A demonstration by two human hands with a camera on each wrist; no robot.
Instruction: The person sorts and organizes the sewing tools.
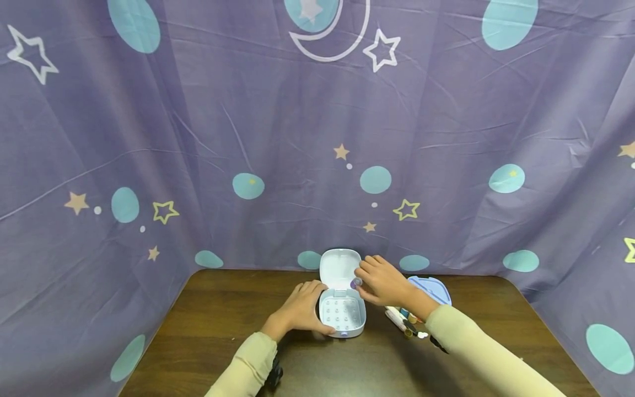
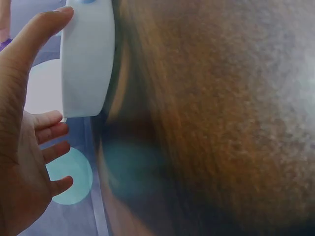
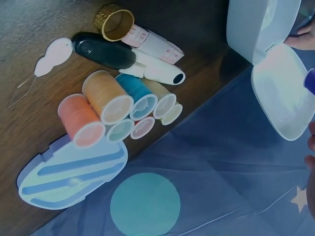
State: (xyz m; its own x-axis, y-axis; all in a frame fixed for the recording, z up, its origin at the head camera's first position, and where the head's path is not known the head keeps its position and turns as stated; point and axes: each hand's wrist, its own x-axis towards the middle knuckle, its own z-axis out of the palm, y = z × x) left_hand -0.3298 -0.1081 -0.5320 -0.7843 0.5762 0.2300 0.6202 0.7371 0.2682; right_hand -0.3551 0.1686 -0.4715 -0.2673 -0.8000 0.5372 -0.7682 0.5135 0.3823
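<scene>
**Purple spool in the right hand, white box braced by the left hand**

The spool sits just below the centre of the head view, pinched in the narrowed fingers of the right hand by the box's hinge, one pale end showing. The grip probably leaves that end free so it can be turned or set down; whether it touches the box I cannot tell.

The box stands at the lower middle of the frame, its lid tipped back, likely to bare the rows of pegs inside. The left hand holds its left side, fingers spread wide: thumb on the front wall, a fingertip at the back edge, presumably to keep it from sliding.

Left of centre in the right wrist view, an orange spool, a tan spool and other spools lie bunched, perhaps to stay within reach. Above them are a brass thimble, a tape measure, a black-and-white tool and a needle threader; a blue tray lies at lower left.

All rest on the brown table, before a purple cloth.
</scene>
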